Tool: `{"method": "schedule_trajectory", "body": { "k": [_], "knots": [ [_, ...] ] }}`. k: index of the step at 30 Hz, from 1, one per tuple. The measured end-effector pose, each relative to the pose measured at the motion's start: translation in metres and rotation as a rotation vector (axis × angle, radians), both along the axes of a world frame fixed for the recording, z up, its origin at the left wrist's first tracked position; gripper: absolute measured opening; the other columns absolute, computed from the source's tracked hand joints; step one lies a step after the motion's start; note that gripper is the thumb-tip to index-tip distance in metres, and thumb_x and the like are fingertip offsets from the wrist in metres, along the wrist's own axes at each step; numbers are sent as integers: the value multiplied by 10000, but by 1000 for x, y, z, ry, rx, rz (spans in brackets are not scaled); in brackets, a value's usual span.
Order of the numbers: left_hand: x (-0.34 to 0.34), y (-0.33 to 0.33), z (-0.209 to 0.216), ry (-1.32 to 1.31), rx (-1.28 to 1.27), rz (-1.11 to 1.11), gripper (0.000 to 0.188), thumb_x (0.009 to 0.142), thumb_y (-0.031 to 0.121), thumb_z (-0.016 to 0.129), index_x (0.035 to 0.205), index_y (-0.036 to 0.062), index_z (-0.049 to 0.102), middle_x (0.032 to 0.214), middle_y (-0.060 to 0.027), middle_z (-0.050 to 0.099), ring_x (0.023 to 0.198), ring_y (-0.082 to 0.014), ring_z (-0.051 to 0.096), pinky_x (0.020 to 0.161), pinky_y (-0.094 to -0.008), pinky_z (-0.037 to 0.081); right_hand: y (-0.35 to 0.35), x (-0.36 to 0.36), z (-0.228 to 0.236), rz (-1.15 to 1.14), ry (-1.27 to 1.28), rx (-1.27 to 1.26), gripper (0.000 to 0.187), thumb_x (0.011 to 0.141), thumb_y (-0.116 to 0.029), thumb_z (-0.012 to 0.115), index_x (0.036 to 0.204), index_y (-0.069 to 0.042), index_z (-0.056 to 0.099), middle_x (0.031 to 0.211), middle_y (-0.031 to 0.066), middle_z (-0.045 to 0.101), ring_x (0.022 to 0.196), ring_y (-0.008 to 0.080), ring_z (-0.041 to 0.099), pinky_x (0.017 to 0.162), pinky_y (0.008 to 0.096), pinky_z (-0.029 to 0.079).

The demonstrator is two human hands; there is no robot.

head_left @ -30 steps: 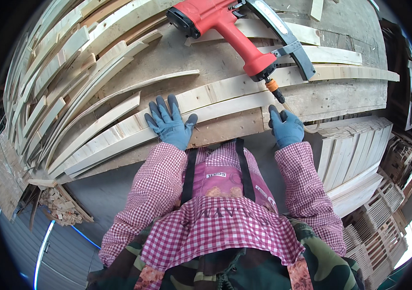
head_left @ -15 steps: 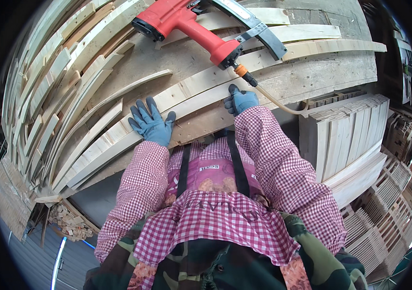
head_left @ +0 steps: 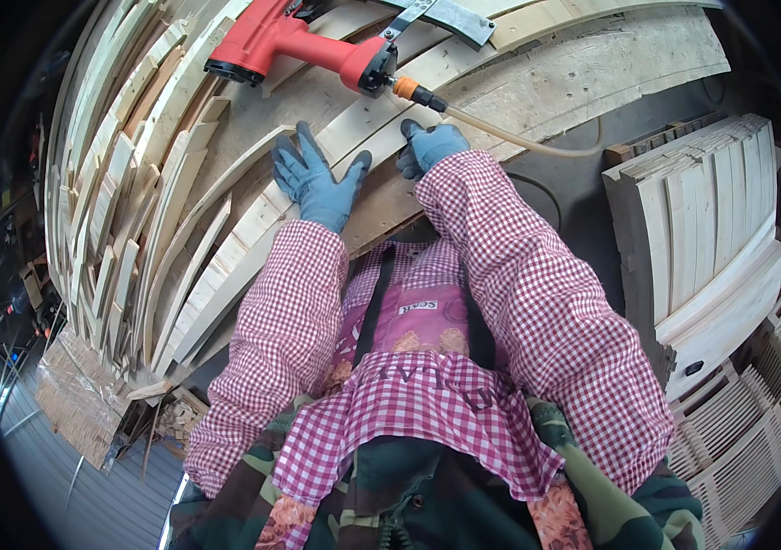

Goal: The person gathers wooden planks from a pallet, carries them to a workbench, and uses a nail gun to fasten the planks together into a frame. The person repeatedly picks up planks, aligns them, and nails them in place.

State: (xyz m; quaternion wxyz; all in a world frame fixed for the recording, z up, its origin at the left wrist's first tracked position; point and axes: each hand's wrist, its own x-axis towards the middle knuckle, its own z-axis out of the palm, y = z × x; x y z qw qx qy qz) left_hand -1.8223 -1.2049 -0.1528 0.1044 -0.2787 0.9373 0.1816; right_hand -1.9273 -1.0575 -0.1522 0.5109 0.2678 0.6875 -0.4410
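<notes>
Two long pale wooden strips lie side by side on a worn plywood bench, running from lower left to upper right. My left hand, in a blue glove with dark fingertips, rests with fingers spread across the far strip and the near strip. Farther right, my gloved right hand has its fingers curled on the near strip's edge; its lower fingers are partly hidden. Just beyond the hands a red nail gun lies across the strips. A pale air hose runs right from its orange fitting.
Many curved wooden slats stand crowded at the bench's left. To the right is a stack of pale boards, with slatted wooden pieces below it. A crate of wood offcuts sits below the bench's left end.
My left hand has moved right along the strips, closer to my right hand. The view has shifted, so the nail gun and bench appear higher. My right hand keeps its curled shape.
</notes>
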Motion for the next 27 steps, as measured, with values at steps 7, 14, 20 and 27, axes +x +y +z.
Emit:
{"method": "schedule_trajectory", "body": {
  "k": [7, 14, 20, 27],
  "knots": [
    [-3, -1, -33, -377, -206, -170, 1142, 694, 780, 465, 1442, 131, -105, 1475, -262, -71, 1359, -449, -54, 1070, -562, -45, -4, 17, -18, -20, 44, 40, 432, 895, -425, 521, 834, -15, 644, 685, 80, 667, 578, 152, 631, 577, 294, 512],
    [-5, -3, -24, -409, -191, -181, 1221, 673, 677, 611, 1423, 109, -166, 1471, -268, -84, 1362, -440, -64, 1072, -564, -40, 22, 41, -36, 85, 247, -88, 440, 829, -415, 586, 1106, -74, 584, 1073, 127, 625, 1023, 265, 586, 883, 391, 450],
    [-11, 5, -22, -443, -248, -196, 1254, 670, 519, 725, 1411, 91, -192, 1468, -275, -88, 1356, -457, -58, 1072, -570, -32, 20, 62, -26, 65, 470, -39, 404, 819, -293, 591, 1145, -57, 557, 1056, 139, 631, 935, 274, 619, 828, 357, 476],
    [-15, 4, -18, -464, -202, -183, 1198, 691, 520, 700, 1427, 111, -153, 1469, -274, -67, 1357, -456, -34, 1075, -564, -3, 71, 59, 9, -37, 706, -228, 269, 805, -224, 597, 1044, -108, 639, 890, 94, 676, 798, 227, 653, 767, 314, 494]
  ]
}}
